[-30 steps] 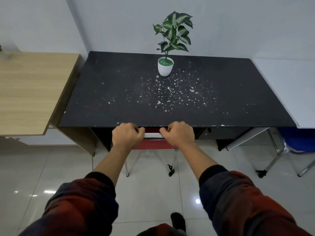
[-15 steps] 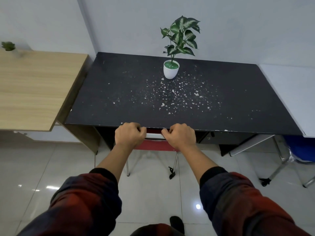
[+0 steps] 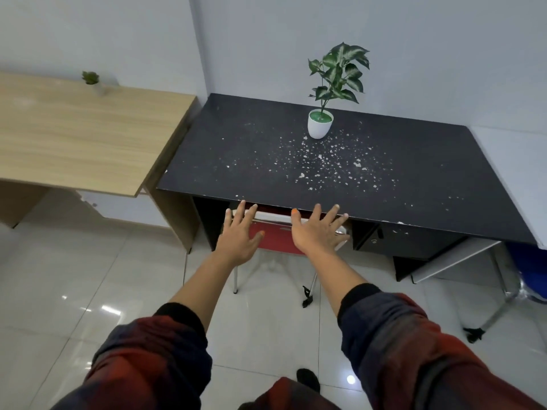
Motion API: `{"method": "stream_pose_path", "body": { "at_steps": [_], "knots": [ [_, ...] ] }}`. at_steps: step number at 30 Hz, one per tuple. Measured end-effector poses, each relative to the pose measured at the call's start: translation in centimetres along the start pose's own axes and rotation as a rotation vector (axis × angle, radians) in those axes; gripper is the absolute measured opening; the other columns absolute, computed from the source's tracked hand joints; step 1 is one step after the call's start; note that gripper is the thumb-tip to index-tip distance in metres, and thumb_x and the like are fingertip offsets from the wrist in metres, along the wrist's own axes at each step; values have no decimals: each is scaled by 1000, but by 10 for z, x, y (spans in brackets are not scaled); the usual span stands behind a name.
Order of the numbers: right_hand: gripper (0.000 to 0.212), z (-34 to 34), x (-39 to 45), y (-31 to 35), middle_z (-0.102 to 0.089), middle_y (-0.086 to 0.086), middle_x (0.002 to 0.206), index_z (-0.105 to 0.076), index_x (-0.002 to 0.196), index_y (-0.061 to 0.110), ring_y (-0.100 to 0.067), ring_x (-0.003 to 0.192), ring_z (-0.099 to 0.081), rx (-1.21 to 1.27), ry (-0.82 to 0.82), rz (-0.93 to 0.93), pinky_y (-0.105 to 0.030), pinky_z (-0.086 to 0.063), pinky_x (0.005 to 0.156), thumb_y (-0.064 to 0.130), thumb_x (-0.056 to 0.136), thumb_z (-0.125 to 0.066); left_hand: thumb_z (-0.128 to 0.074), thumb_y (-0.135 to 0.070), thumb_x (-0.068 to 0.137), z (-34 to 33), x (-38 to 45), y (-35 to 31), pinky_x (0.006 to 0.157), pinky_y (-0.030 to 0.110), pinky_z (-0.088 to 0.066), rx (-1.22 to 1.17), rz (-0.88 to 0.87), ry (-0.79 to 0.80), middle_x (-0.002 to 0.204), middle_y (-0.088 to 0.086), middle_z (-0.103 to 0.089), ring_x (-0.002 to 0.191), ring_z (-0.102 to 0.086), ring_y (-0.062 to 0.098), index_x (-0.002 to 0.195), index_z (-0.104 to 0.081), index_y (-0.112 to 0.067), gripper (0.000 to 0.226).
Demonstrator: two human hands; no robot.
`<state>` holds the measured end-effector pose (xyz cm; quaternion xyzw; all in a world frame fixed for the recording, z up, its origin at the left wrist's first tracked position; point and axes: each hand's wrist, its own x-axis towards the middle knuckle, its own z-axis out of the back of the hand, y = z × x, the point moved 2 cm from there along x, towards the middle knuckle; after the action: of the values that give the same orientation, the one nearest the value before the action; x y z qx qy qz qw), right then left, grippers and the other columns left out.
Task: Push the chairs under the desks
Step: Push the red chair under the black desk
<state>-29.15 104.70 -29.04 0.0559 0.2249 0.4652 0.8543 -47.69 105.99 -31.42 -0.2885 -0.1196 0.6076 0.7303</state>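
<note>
A red chair [image 3: 273, 236] with a white top rail and metal legs sits tucked under the front edge of the black desk [image 3: 254, 161]; only its backrest and legs show. My left hand [image 3: 239, 235] hovers over the left end of the backrest, fingers spread, holding nothing. My right hand [image 3: 318, 230] is spread just above the right end of the backrest, also holding nothing. A blue chair [image 3: 529, 270] on a metal frame stands partly out at the far right, mostly cut off by the frame edge.
A potted plant [image 3: 321, 124] in a white pot stands at the back of the black desk, which is flecked with white chips. A wooden desk [image 3: 77, 137] with a small plant [image 3: 94, 82] adjoins on the left. A white desk [image 3: 521, 161] lies right. Glossy tiled floor below.
Both hands have let go of the red chair's backrest and opened with fingers spread. The view has shifted left, showing more of the wooden desk.
</note>
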Motion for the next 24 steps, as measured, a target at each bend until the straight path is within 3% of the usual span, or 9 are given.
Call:
{"method": "stream_pose_path", "body": {
  "at_steps": [3,6,9,11,16,20,24],
  "knots": [
    [80,-5,-27,-8,25,-10,165,3,161,28,-37,150,25,4,24,126,-62,6,118,65,99,-30,-57,-27,98,3,-20,-4,117,37,-23,-169,11,18,166,0,-1,152,-9,26,157,-18,-23,71],
    [86,-16,-57,-12,24,-4,166,6,161,29,-34,153,16,112,128,155,-55,-2,122,58,98,-45,-60,-24,97,-8,-51,-4,113,29,-27,-318,129,140,162,5,-24,145,-31,22,154,-29,-18,65],
    [83,-43,-85,-20,5,-7,169,-8,162,20,-32,155,1,320,287,81,-47,-12,123,50,98,-52,-60,-22,96,-31,-91,4,113,34,-31,-416,200,205,158,7,-33,142,-37,25,153,-31,-16,64],
    [76,-59,-105,-26,-14,-9,168,-21,159,13,-29,152,-18,401,303,79,-41,-24,121,43,99,-54,-61,-24,96,-42,-115,12,112,36,-36,-498,264,215,157,6,-34,140,-38,25,151,-34,-16,61],
    [58,-63,-147,-28,-44,-7,154,-43,150,15,-25,137,-46,525,302,120,-34,-39,108,36,98,-59,-59,-22,97,-38,-161,17,107,32,-37,-654,341,69,150,9,-43,137,-43,23,144,-45,-12,50],
    [45,-46,-173,-19,-53,-5,145,-53,140,17,-22,126,-53,568,239,191,-28,-40,91,32,98,-59,-59,-23,97,-12,-183,15,98,26,-35,-690,310,-62,147,8,-47,134,-45,22,141,-49,-12,46],
    [38,-33,-201,-13,-55,-1,141,-57,133,19,-19,126,-52,612,180,248,-27,-38,90,31,98,-60,-60,-27,97,11,-205,14,99,31,-40,-700,250,-147,142,4,-52,128,-49,23,135,-53,-17,40]
  ]
}}
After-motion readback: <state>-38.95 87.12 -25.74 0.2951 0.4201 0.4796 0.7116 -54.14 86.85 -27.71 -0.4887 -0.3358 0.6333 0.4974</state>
